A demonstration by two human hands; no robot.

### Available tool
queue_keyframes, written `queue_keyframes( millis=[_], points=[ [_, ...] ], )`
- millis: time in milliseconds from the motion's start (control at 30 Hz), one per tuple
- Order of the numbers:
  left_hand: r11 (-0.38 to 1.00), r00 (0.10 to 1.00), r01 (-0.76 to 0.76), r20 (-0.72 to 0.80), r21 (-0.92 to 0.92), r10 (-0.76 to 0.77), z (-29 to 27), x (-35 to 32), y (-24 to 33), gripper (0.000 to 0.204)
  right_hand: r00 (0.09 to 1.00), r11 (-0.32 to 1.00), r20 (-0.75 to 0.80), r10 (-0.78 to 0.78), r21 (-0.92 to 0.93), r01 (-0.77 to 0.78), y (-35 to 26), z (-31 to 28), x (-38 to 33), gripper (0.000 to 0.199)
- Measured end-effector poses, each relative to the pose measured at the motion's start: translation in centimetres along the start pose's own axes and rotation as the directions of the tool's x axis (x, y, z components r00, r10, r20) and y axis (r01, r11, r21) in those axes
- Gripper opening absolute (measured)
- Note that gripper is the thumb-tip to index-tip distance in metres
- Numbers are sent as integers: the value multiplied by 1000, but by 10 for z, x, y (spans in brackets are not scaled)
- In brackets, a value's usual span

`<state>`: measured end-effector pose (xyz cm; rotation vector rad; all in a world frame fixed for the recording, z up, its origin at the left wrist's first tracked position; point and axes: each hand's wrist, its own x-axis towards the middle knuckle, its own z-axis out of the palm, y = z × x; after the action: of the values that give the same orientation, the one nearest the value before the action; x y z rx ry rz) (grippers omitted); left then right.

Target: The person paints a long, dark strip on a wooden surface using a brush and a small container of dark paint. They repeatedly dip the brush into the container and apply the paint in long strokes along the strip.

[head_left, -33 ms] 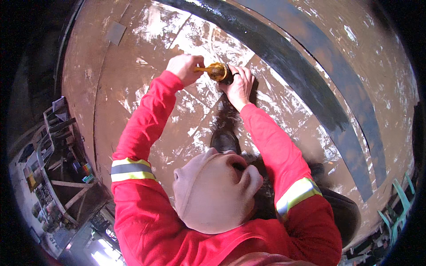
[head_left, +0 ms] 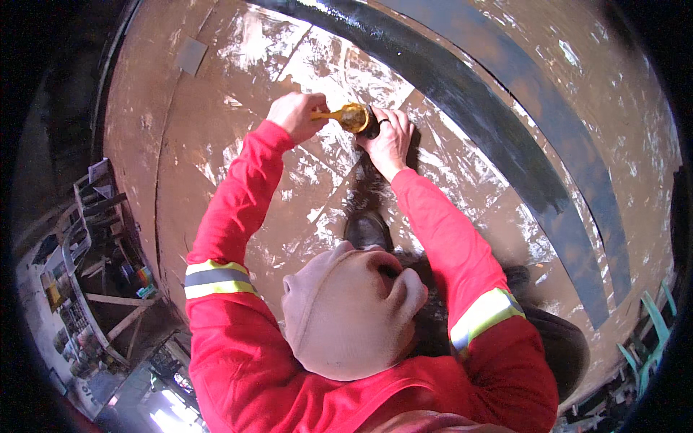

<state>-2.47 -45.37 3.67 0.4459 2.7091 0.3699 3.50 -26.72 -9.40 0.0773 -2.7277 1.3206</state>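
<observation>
The single head view comes from the left of two wide fisheye cameras worn on the person's head, facing down over the chest. Nearest the lens, at the lower edge, is a bright red long-sleeved garment (head_left: 245, 346) with yellow-and-grey bands, its sleeves reaching up and inward. The bare left hand (head_left: 297, 117) and bare right hand (head_left: 390, 142) lie farther off, above the centre. Beyond them, the view takes in a broad brown, white-smeared surface (head_left: 209, 123), where long dark-grey flat strips (head_left: 498, 137) appear curved through the wide lens. Black corners surround the round field.
</observation>
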Motion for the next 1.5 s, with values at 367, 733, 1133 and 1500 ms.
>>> queue_keyframes(
  millis=[367,733,1133,1500],
  points=[
    [810,949,200,-96,-552,-300,21,-71,-26,18,1000,998,8,-18,-56,18,-1,5,5,63],
    [649,888,108,-221,-753,-404,8,-97,-18,20,998,997,-16,-54,-46,54,1,6,5,62],
    [366,897,123,-54,-923,-438,90,-90,-27,17,999,996,13,-53,-67,53,-6,5,0,61],
    [176,877,13,-73,-984,-475,130,-95,-8,23,995,996,-79,-64,-60,59,4,0,-8,50]
  ],
)
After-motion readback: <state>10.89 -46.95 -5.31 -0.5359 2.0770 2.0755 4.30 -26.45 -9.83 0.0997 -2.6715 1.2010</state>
